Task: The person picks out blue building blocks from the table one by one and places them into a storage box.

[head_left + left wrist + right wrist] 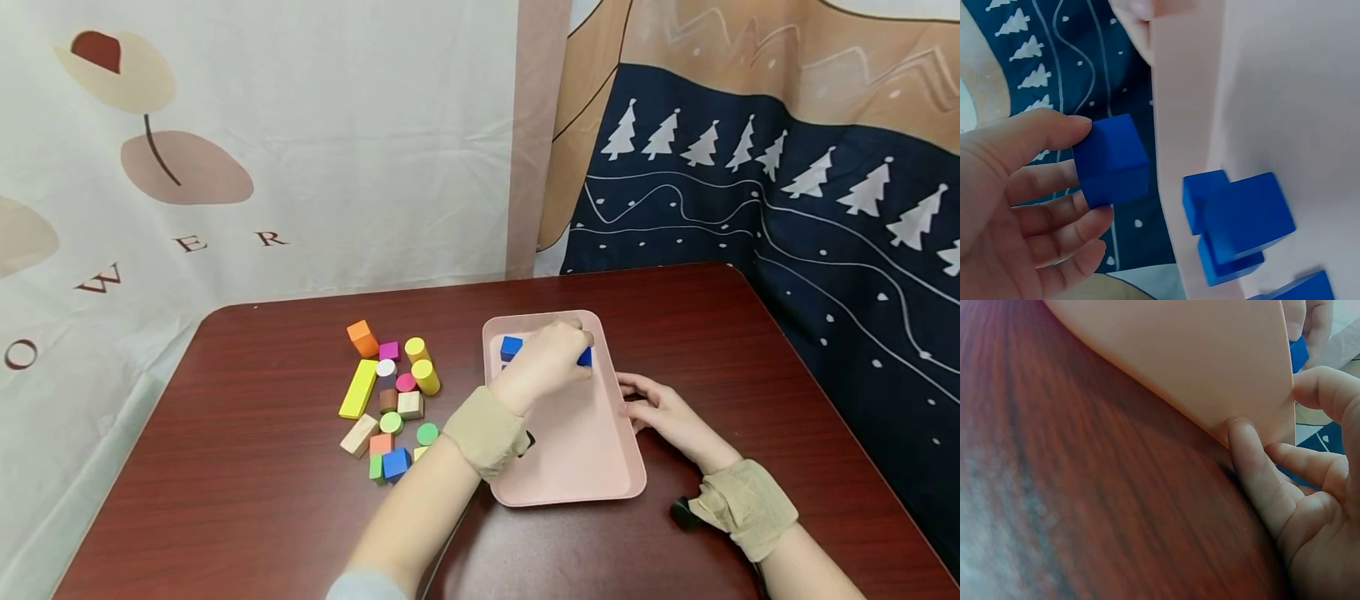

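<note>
My left hand [551,354] is over the far part of a pink tray [566,450]. Between thumb and fingers it holds a blue cube block [1113,162], whose edge shows past the fingers in the head view. Several more blue blocks [1250,215] lie in the tray near its far end, partly covered by the hand in the head view. At the tray's right side is my right hand [663,412]. Its thumb [1250,453] presses the outer wall while the bent fingers grip at the rim.
Left of the tray, a loose group of coloured blocks lies on the dark red table [247,433]. Among them are a long yellow block [358,389], an orange block [363,339], yellow cylinders [425,377] and a blue cube [396,464]. Printed cloths [375,150] hang behind the table.
</note>
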{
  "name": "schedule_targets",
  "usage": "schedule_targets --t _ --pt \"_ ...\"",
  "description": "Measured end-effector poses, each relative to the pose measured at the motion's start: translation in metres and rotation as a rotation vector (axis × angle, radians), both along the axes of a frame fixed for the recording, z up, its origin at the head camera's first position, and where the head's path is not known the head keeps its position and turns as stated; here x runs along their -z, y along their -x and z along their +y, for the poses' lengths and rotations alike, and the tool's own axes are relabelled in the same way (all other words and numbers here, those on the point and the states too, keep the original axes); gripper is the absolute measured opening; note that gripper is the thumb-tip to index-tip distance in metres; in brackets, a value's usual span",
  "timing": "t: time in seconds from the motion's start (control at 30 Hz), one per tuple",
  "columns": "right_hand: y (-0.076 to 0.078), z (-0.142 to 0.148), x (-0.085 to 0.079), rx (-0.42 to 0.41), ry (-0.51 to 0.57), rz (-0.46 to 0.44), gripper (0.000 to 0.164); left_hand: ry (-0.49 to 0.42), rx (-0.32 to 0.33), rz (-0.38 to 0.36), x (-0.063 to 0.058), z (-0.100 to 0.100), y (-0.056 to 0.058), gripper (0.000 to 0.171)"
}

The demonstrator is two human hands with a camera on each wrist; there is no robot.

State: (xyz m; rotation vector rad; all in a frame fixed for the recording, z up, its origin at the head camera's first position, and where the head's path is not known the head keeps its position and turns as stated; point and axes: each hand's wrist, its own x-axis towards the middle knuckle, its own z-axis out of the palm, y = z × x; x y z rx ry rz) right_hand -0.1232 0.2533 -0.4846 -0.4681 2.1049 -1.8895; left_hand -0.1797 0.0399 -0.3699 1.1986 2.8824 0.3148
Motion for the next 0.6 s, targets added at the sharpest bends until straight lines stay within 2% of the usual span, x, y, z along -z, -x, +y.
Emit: schedule_targets --t 0.2,0.4,0.6 --pt "0.0 0.0 0.0 0.001 -0.009 0.001 0.046 0.039 -0.018 0.012 0.014 0.004 0.003 0.019" --pt "0.001 0.0 0.001 -0.001 0.003 -0.001 0.046 0.059 -0.016 0.002 0.021 0.008 0.003 0.021" --pt "0.001 0.001 0.002 -0.007 0.01 0.014 0.046 0.085 0.014 0.059 0.028 0.013 0.005 0.016"
